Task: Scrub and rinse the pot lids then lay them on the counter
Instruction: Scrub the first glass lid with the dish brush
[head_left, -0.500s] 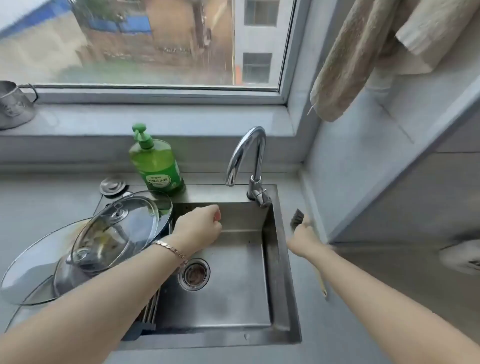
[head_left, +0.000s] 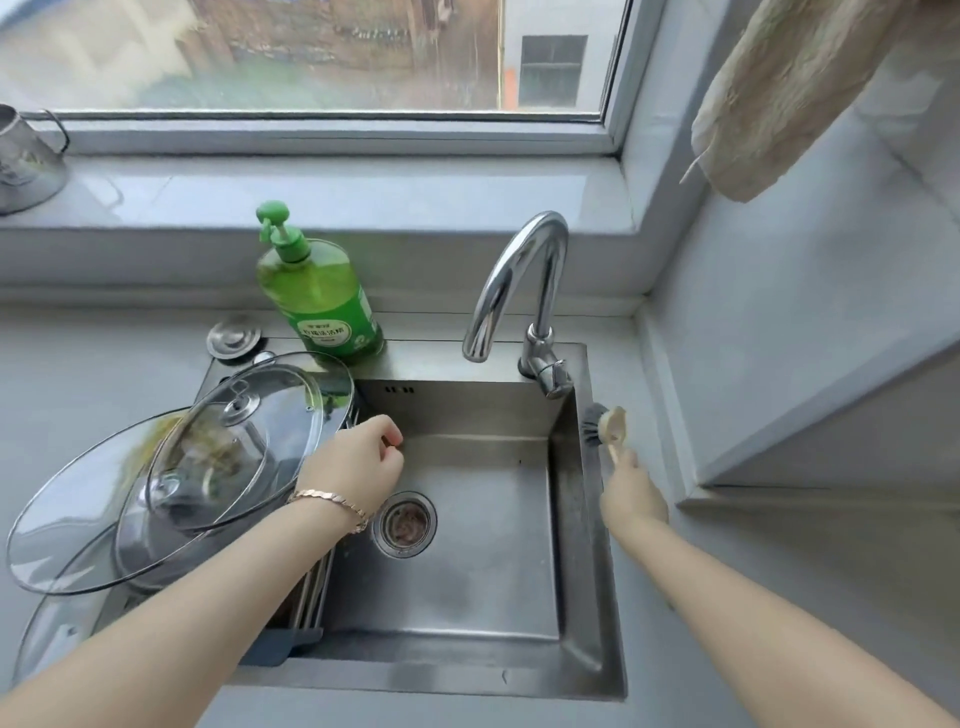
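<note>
Brush (head_left: 605, 423) pickup: my right hand (head_left: 631, 493) grips its handle, left hand (head_left: 358, 462) curled empty. Next I'd take top lid (head_left: 249, 441).

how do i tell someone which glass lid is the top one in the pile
Find the steel sink; its left edge carries a pile of glass lids. The top lid is the tilted one reaching farthest back, almost to the green soap bottle. It is smaller than the wide lid beneath and lies over all the others.
</note>
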